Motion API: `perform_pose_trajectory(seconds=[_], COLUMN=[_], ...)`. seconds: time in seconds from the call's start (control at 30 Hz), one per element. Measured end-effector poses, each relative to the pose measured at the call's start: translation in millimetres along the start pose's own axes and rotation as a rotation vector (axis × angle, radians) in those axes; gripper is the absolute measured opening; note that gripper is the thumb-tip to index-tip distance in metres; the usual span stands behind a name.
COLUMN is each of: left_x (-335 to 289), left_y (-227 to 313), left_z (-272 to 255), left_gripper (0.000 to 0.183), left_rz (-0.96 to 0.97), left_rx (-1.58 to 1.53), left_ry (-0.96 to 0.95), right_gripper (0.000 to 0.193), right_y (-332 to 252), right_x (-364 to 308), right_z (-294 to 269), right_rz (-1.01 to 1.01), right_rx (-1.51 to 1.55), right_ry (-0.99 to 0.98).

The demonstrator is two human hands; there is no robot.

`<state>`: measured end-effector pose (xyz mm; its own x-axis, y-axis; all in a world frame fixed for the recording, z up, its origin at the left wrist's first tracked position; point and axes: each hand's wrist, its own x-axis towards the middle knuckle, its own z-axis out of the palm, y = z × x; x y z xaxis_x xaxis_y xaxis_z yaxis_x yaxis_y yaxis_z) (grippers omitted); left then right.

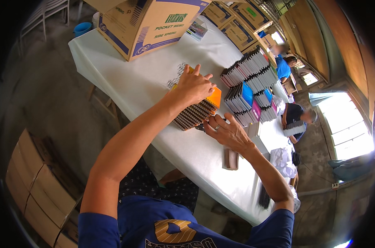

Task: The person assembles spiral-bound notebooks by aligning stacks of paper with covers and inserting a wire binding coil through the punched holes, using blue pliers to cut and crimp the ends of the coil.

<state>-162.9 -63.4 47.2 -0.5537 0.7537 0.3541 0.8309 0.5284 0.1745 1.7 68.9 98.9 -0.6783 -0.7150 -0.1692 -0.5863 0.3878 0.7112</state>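
Note:
A stack of small spiral memo pads [196, 114] with orange and yellow covers lies on the white-covered table, its dark coils turned toward me. My left hand [197, 86] rests on top of the stack, fingers spread. At the near right corner of the coils is my right hand [231, 133], closed around a small black tool [200, 127]; its tip meets the coil ends, and its exact kind is hidden by the fingers. Beyond the stack lie thin dark wire-like bits [177, 76]. A brown, open-topped holder [231, 159] sits close to my right wrist.
Notebook piles [247, 89] stand right of the stack. A large carton [150, 31] occupies the far left of the table [96, 66]; more cartons [239, 31] are behind. Crumpled plastic [283, 162] lies at right. Co-workers [295, 120] are across the table. Boxes [38, 186] are lower left.

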Motion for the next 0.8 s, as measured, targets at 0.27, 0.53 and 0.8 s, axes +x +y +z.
perform_pose_trajectory(seconds=[0.27,0.53,0.8], left_x=[-0.2,-2.0,-0.9], left_y=[-5.3,-1.1,-1.2], left_z=[-1.3,-4.1,-4.0], left_gripper=[0.035,0.035,0.035], left_rz=[-0.037,-0.033,-0.018], left_rx=[-0.044,-0.02,-0.009], left_ry=[0.0,-0.012,-0.016], right_gripper=[0.018,0.035,0.018], right_y=[-40.1,10.4,-7.9], right_x=[19.4,4.7,10.6], right_z=[-13.3,-14.1,-19.1], right_rz=[0.413,0.023,0.141], right_rx=[0.194,-0.035,0.018], right_ry=[-0.477,-0.079,-0.294])
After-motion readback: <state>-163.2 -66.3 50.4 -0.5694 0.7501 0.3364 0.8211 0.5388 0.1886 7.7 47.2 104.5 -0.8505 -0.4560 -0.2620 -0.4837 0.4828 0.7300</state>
